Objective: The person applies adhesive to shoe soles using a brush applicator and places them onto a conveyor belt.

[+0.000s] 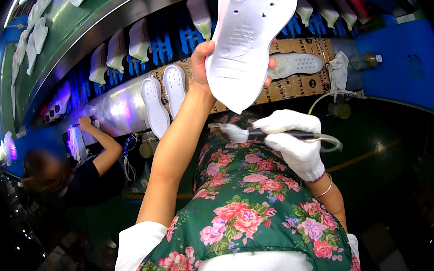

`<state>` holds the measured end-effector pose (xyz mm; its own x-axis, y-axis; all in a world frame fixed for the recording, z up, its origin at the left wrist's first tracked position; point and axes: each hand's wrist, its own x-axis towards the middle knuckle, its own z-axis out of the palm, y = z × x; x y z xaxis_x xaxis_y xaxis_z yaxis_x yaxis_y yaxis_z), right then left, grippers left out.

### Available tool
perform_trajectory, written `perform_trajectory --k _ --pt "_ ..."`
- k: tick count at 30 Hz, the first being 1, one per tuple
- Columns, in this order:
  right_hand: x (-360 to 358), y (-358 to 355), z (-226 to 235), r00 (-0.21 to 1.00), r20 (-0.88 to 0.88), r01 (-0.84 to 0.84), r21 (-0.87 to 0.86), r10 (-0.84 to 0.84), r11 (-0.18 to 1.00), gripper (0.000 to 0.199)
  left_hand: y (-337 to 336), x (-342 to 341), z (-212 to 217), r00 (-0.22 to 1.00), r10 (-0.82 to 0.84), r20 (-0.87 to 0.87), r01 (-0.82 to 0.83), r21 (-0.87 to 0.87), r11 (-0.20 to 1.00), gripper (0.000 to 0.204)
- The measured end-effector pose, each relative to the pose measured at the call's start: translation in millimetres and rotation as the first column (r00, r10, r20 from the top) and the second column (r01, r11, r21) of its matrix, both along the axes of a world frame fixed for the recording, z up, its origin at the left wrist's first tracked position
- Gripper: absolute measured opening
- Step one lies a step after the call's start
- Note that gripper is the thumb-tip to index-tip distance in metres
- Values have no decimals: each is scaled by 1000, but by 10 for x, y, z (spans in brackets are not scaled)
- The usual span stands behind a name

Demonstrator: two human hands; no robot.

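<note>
My bare left hand [203,64] holds up a white shoe sole [242,45], its thumb on one edge and its fingertips showing past the other. The sole has several small holes in its wide part and its narrow end points down toward me. In my right hand [295,141], which wears a white knit glove, is a brush [235,132] with a dark handle and a thin tube looping from its back. The brush head is a little below the sole, apart from it, and slightly blurred.
Two white soles [155,107] lie left of my forearm, and another sole [298,64] rests on printed cardboard [260,95]. A white cloth [339,70] and clear bottle [365,61] are to the right. Shoe uppers [138,41] hang beyond the bench. A co-worker [50,171] works at left.
</note>
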<state>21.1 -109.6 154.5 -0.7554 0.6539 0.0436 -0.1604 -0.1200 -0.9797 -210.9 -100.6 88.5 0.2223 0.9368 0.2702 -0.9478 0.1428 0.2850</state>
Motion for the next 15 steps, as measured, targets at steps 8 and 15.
perform_trajectory --k 8,15 --pt "-87 -24 -21 983 107 112 278 -147 954 18 -1 117 -30 997 13 74 -9 -55 998 92" --pt "-26 150 -28 942 -81 260 -440 -327 859 21 -39 151 -43 998 45 -42 -48 -82 995 87"
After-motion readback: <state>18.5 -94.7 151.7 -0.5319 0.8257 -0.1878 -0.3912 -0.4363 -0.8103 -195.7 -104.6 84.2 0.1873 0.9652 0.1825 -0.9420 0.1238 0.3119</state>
